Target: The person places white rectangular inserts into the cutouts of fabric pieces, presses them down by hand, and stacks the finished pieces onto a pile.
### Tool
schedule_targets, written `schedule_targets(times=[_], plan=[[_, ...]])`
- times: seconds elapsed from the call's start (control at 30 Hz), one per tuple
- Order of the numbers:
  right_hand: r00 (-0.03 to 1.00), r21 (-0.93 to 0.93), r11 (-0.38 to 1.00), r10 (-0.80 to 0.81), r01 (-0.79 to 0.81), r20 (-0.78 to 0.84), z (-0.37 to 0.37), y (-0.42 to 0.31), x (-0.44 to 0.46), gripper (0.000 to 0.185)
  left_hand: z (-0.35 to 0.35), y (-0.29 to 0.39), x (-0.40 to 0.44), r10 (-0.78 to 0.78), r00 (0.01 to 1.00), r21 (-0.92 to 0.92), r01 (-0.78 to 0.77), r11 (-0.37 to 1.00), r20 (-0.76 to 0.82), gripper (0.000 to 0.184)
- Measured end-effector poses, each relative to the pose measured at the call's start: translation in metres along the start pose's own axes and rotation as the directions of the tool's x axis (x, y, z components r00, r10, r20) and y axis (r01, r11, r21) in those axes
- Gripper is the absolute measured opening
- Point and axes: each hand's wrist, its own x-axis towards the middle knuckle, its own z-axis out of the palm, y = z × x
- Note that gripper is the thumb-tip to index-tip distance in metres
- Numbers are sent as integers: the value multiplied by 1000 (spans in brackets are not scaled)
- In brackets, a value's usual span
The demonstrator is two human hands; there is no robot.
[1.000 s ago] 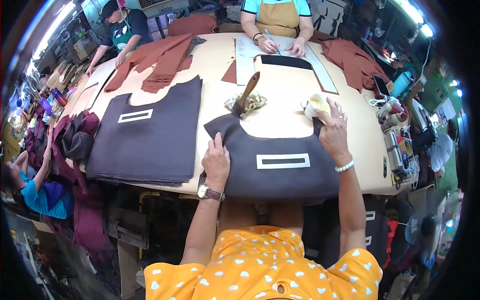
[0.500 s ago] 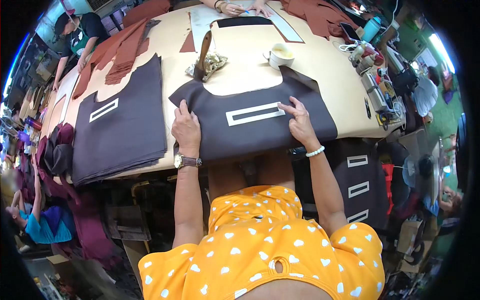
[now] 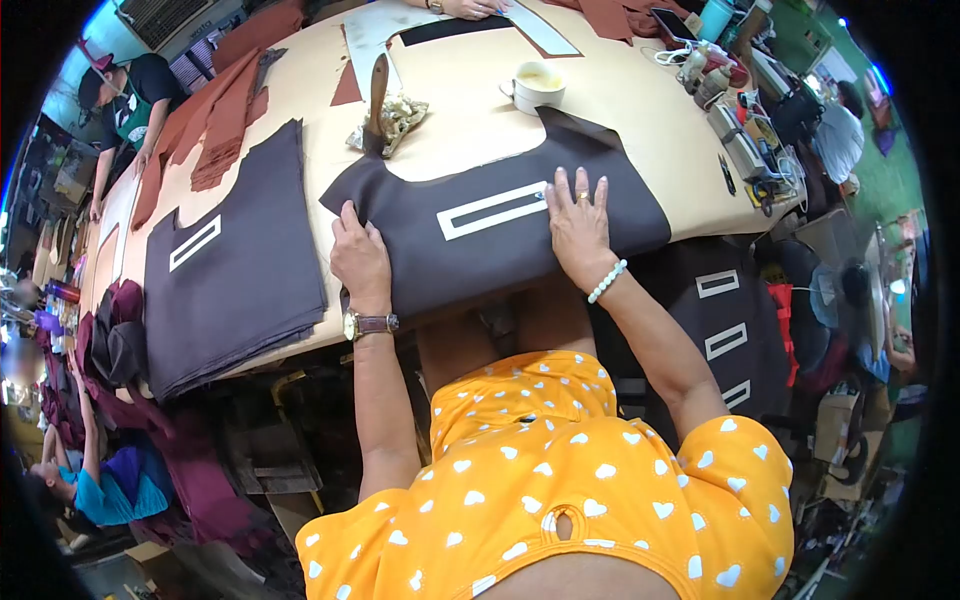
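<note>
A dark leather-like panel [image 3: 470, 265] lies at the table's near edge, with a white rectangular frame [image 3: 492, 211] on its middle. At the panel's left edge is my left hand [image 3: 361, 262], fingers closed on the material. My right hand [image 3: 582, 228] rests flat on the panel, fingers apart, its tips beside the frame's right end. Beyond the panel, a brush [image 3: 377, 105] with a wooden handle leans on a crumpled cloth [image 3: 405, 120], and a white cup [image 3: 536, 88] holds something pale yellow.
To the left lies a stack of similar dark panels [image 3: 240, 260]. Brown-red pieces [image 3: 225, 125] lie farther back. Tools, bottles and a grey box [image 3: 735, 141] line the right edge. Other people work at the far side and left; framed dark panels [image 3: 690, 320] hang below right.
My right hand has come down from near the cup, past a raised pose, to lie flat on the panel. My left hand still holds the left edge. The view has shifted.
</note>
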Motion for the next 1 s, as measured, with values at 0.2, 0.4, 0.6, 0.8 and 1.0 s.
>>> schedule_targets(times=[0.2, 0.4, 0.6, 0.8, 1.0], plan=[[999, -109, 994, 16, -13, 29, 0, 2, 9, 47, 1, -1, 1, 13, 1000, -16, -13, 1000, -19, 39], [993, -147, 988, -21, 39, 120, 2, 15, 20, 57, 1, -2, 0, 6, 1000, -17, -7, 1000, -16, 38], [989, -157, 982, -90, 108, 118, 1, 11, 12, 59, -1, -1, 0, 7, 1000, -31, -8, 999, -21, 38], [987, -129, 982, -120, 134, 109, -13, -15, 10, 58, 0, -3, 0, 1, 1000, -50, -2, 999, -23, 38], [985, -158, 973, -166, 171, 42, -17, -41, 10, 55, -3, 0, 0, -71, 996, -81, 74, 994, 46, 39]])
